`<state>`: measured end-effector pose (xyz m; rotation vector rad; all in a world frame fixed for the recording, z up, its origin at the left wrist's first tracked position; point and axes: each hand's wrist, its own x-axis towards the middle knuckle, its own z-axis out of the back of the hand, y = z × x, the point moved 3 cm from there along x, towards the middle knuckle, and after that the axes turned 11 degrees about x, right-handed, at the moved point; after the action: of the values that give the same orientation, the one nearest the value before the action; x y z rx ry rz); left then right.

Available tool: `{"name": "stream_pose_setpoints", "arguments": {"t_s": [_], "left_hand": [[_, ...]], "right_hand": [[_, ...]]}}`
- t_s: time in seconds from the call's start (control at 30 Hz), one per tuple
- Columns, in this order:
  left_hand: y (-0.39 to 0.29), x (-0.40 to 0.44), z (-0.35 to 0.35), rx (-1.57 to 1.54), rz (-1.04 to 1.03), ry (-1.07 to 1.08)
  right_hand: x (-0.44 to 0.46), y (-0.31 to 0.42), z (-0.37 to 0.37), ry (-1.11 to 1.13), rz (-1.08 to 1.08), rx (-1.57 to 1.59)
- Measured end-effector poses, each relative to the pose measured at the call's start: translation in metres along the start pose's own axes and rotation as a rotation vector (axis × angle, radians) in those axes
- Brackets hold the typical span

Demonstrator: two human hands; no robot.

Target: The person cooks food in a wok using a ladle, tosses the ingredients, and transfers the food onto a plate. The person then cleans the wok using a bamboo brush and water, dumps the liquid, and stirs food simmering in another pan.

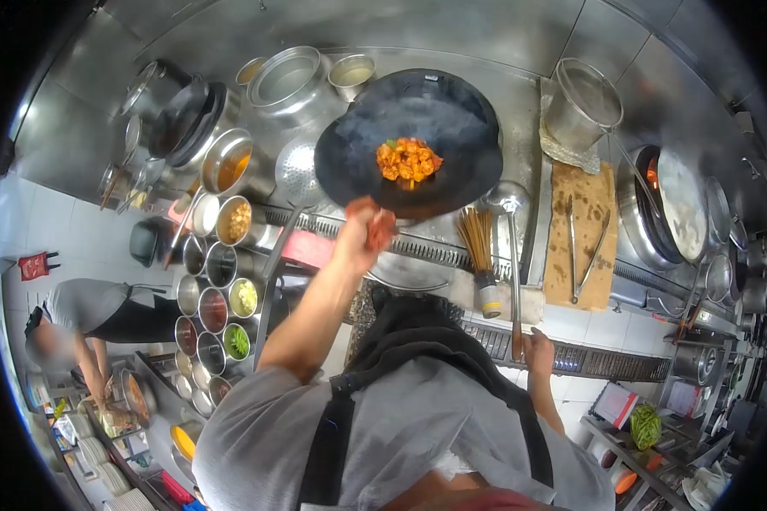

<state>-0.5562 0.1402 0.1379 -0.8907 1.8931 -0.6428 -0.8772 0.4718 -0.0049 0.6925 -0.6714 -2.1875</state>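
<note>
Reddish-orange cloth (pixel 382 230) is bunched in my left hand (pixel 362 234), which is closed on the near edge of a black wok (pixel 460 179). Glossy orange-red chunks of food (pixel 409 162) with a bit of green lie in the middle of the wok, and smoke hangs over it. Beside the wooden end of a long ladle (pixel 515 272) is my right hand (pixel 538 351), its fingers loosely bent and not wrapped round the handle. The ladle's bowl rests on the stove, right of the wok. A bamboo wok brush (pixel 475 230) stands between wok and ladle.
Several ingredient tins (pixel 215 307) crowd the left side, with a pot of orange liquid (pixel 232 166) above them. Tongs (pixel 573 255) lie on brown cardboard (pixel 592 187) at right. A tall strainer pot (pixel 584 102) stands behind. A co-worker (pixel 85 315) bends at far left.
</note>
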Motion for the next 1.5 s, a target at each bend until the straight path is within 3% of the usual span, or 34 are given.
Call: {"name": "stream_pose_setpoints", "arguments": {"t_s": [0.1, 0.2, 0.23, 0.27, 0.3, 0.37, 0.4, 0.43, 0.5, 0.53, 0.57, 0.6, 0.63, 0.67, 0.73, 0.77, 0.8, 0.83, 0.87, 0.9, 0.93, 0.97, 1.03, 1.07, 1.2, 1.27, 1.3, 1.33, 1.37, 1.43, 1.5], "left_hand": [[0.0, 0.06, 0.013, 0.168, 0.182, 0.026], [0.026, 0.085, 0.028, 0.172, 0.122, -0.077], [0.047, 0.086, 0.044, 0.098, 0.068, 0.056], [0.07, 0.072, 0.058, 0.02, 0.012, 0.192], [0.076, 0.015, 0.041, 0.049, 0.043, -0.087], [0.096, -0.055, 0.059, 0.139, 0.17, -0.059], [0.074, -0.093, 0.034, 0.15, 0.368, -0.21], [0.065, -0.1, 0.026, 0.145, 0.378, -0.222], [0.031, -0.08, 0.012, 0.045, 0.137, -0.172], [0.02, -0.046, 0.01, -0.043, -0.085, 0.146], [0.01, -0.021, 0.001, -0.058, 0.011, -0.015], [0.005, 0.005, -0.001, 0.025, -0.032, 0.048], [-0.002, 0.017, -0.008, 0.092, 0.047, -0.057], [0.009, 0.053, 0.008, 0.143, 0.149, 0.042], [0.024, 0.077, 0.03, 0.153, 0.133, 0.014], [0.037, 0.083, 0.04, 0.164, 0.125, -0.007], [0.063, 0.08, 0.061, 0.084, 0.007, 0.03], [0.087, 0.056, 0.08, 0.075, 0.034, 0.048], [0.091, 0.007, 0.074, 0.075, 0.085, -0.065], [0.084, -0.037, 0.07, 0.16, 0.08, 0.019], [0.074, -0.076, 0.058, 0.065, 0.294, -0.049], [0.057, -0.085, 0.045, 0.06, 0.301, -0.059], [0.01, -0.062, 0.018, -0.059, 0.001, 0.009], [0.003, -0.027, 0.021, -0.025, 0.014, 0.06], [0.012, 0.062, 0.025, 0.106, 0.122, 0.126], [0.027, 0.068, 0.029, 0.079, 0.13, -0.094], [0.046, 0.062, 0.04, -0.002, 0.087, 0.001], [0.063, 0.044, 0.057, -0.088, 0.032, 0.098], [0.055, 0.008, 0.059, 0.021, 0.06, 0.237], [0.029, -0.034, 0.049, 0.055, 0.073, 0.29], [-0.002, -0.016, 0.019, -0.052, -0.019, -0.163]], "right_hand": [[0.004, 0.005, -0.021, 0.07, -0.037, -0.026], [0.009, -0.002, -0.041, 0.041, 0.003, -0.031], [0.01, -0.002, -0.043, 0.028, 0.028, -0.057], [0.007, 0.015, -0.036, 0.069, -0.054, -0.043], [0.005, 0.009, -0.034, 0.063, -0.055, -0.048], [0.009, 0.003, -0.043, 0.014, -0.071, -0.011], [0.002, 0.017, -0.038, -0.017, -0.052, 0.055], [-0.003, 0.016, -0.04, -0.003, -0.057, 0.05], [-0.002, 0.016, -0.042, 0.002, -0.02, 0.041], [0.002, 0.017, -0.043, 0.0, -0.006, 0.044], [0.003, 0.017, -0.044, -0.009, 0.027, 0.026], [0.003, 0.016, -0.043, -0.016, 0.057, 0.003], [0.004, 0.016, -0.042, -0.012, 0.067, -0.003], [0.005, 0.017, -0.041, -0.047, 0.094, -0.01], [0.005, 0.024, -0.037, -0.155, 0.189, -0.031], [0.01, 0.023, -0.03, -0.05, 0.037, 0.026], [0.007, 0.031, -0.021, -0.085, 0.032, 0.092], [0.01, 0.036, -0.012, -0.125, 0.038, 0.157], [0.009, 0.028, -0.006, -0.128, -0.029, 0.176], [0.003, 0.02, -0.006, -0.137, -0.094, 0.209], [-0.006, 0.019, -0.005, -0.145, -0.082, 0.219], [-0.015, 0.014, -0.009, -0.134, -0.086, 0.213], [-0.024, 0.005, -0.018, -0.115, -0.143, 0.48], [-0.029, 0.023, -0.018, -0.125, -0.179, 0.655], [-0.021, 0.099, -0.014, -0.11, -0.182, 0.725], [-0.016, 0.133, -0.001, -0.101, -0.131, 0.667], [-0.014, 0.146, 0.01, -0.079, -0.091, 0.738], [-0.017, 0.16, 0.031, -0.1, 0.025, 0.611], [-0.022, 0.176, 0.048, -0.123, 0.14, 0.49], [-0.032, 0.193, 0.07, -0.049, 0.153, 0.49], [-0.034, 0.201, 0.072, -0.06, 0.226, 0.31]]}}
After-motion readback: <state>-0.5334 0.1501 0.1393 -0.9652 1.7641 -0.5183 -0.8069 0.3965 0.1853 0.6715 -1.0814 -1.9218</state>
